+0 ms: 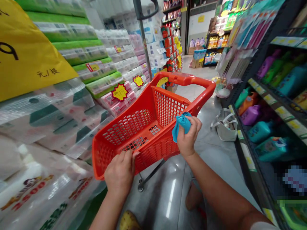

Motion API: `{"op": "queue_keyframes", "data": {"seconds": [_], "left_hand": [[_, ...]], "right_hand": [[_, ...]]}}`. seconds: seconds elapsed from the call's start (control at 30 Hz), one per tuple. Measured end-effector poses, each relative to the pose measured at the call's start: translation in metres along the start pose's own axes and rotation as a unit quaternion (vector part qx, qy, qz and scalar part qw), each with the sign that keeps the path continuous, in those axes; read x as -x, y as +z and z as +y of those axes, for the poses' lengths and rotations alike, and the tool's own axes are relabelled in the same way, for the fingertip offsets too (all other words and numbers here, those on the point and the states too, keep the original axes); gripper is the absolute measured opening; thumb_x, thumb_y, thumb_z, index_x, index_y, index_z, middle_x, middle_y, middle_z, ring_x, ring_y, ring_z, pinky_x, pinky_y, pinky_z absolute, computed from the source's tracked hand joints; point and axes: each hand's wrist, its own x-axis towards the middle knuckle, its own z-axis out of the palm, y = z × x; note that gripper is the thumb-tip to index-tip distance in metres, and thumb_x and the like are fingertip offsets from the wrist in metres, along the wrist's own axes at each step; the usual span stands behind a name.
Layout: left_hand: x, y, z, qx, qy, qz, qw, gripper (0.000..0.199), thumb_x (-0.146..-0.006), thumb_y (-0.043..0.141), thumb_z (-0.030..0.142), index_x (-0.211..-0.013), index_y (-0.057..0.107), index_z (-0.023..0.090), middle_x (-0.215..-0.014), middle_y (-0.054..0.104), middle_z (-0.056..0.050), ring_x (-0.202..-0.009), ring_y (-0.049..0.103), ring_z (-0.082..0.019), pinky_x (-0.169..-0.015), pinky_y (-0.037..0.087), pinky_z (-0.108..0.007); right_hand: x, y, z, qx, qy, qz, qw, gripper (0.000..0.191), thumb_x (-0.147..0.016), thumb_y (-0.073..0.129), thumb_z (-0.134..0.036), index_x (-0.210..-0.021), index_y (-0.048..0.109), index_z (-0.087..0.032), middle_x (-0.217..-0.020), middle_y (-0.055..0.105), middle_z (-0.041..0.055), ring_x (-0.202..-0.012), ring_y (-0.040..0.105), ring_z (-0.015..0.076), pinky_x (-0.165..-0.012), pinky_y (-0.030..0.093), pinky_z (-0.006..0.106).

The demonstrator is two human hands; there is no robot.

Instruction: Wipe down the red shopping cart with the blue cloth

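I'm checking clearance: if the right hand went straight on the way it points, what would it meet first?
Likely the near rim of the red cart, beyond the blue cloth the right hand holds; depth is unclear.

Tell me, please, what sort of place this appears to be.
Most likely a supermarket or similar shop: there is a red shopping cart, shelved bottles on the right, and yellow price signs among stacked packs on the left.

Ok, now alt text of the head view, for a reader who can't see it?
A person's right hand holds a bunched blue cloth at the side of a red shopping cart, while the left hand holds its near rim. Plastic-wrapped packs are stacked at image left; bottles line a shelf at right.
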Motion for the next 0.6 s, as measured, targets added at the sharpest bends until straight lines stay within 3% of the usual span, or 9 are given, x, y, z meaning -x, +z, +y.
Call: {"op": "queue_keyframes", "data": {"seconds": [0.07, 0.2, 0.23, 0.33, 0.4, 0.53, 0.6], "left_hand": [[0.000, -0.003, 0.002, -0.024, 0.003, 0.004, 1.000, 0.040, -0.102, 0.039, 0.045, -0.084, 0.065, 0.021, -0.072, 0.067, -0.002, -0.065, 0.058, -0.018, -0.059, 0.036, -0.029], [-0.002, -0.005, 0.001, -0.044, 0.003, 0.022, 0.999, 0.040, -0.102, 0.041, 0.045, -0.086, 0.066, 0.019, -0.072, 0.069, -0.001, -0.065, 0.060, -0.017, -0.058, 0.038, -0.028], [-0.002, -0.005, -0.001, -0.049, 0.002, 0.025, 0.999, 0.040, -0.102, 0.041, 0.045, -0.086, 0.067, 0.019, -0.071, 0.068, -0.001, -0.065, 0.061, -0.017, -0.058, 0.037, -0.028], [-0.001, -0.002, -0.005, -0.055, -0.008, 0.028, 0.998, 0.040, -0.102, 0.041, 0.044, -0.087, 0.068, 0.018, -0.069, 0.067, -0.002, -0.064, 0.061, -0.017, -0.057, 0.036, -0.028], [0.000, 0.000, -0.007, -0.053, -0.019, 0.032, 0.998, 0.041, -0.101, 0.042, 0.045, -0.089, 0.069, 0.018, -0.070, 0.069, -0.003, -0.065, 0.062, -0.017, -0.056, 0.035, -0.028], [0.003, 0.002, -0.008, -0.073, -0.041, 0.038, 0.996, 0.042, -0.102, 0.041, 0.046, -0.091, 0.070, 0.018, -0.074, 0.071, -0.005, -0.067, 0.064, -0.018, -0.055, 0.033, -0.028], [0.003, 0.002, -0.010, -0.083, -0.047, 0.037, 0.995, 0.041, -0.102, 0.041, 0.045, -0.093, 0.071, 0.017, -0.075, 0.072, -0.006, -0.067, 0.065, -0.018, -0.054, 0.032, -0.028]], "right_hand": [[0.013, 0.002, -0.009, -0.025, 0.003, -0.033, 0.999, 0.030, -0.095, 0.050, -0.021, -0.125, 0.053, -0.020, -0.120, 0.050, 0.0128, -0.117, 0.052, 0.0229, -0.102, 0.048, 0.043], [0.028, 0.005, -0.015, -0.067, -0.079, -0.212, 0.972, 0.035, -0.091, 0.048, -0.014, -0.124, 0.054, -0.023, -0.122, 0.052, 0.0106, -0.115, 0.054, 0.0227, -0.103, 0.049, 0.043], [0.022, 0.006, -0.011, -0.067, -0.077, -0.220, 0.970, 0.034, -0.091, 0.048, -0.014, -0.123, 0.055, -0.023, -0.121, 0.053, 0.0102, -0.114, 0.054, 0.0229, -0.104, 0.048, 0.043], [-0.005, 0.014, 0.007, -0.062, -0.002, -0.151, 0.987, 0.034, -0.091, 0.049, -0.016, -0.124, 0.055, -0.023, -0.121, 0.051, 0.0112, -0.118, 0.053, 0.0239, -0.106, 0.047, 0.045], [-0.016, 0.021, 0.015, -0.065, 0.023, -0.143, 0.987, 0.037, -0.090, 0.050, -0.016, -0.127, 0.053, -0.022, -0.123, 0.050, 0.0126, -0.121, 0.052, 0.0247, -0.106, 0.047, 0.045], [0.002, 0.034, 0.008, -0.131, -0.085, -0.301, 0.941, 0.043, -0.085, 0.052, -0.010, -0.126, 0.055, -0.024, -0.123, 0.052, 0.0103, -0.118, 0.054, 0.0232, -0.104, 0.050, 0.042], [0.012, 0.042, 0.005, -0.161, -0.079, -0.321, 0.930, 0.038, -0.086, 0.053, -0.012, -0.122, 0.056, -0.024, -0.120, 0.054, 0.0087, -0.115, 0.056, 0.0211, -0.103, 0.051, 0.038]]}}
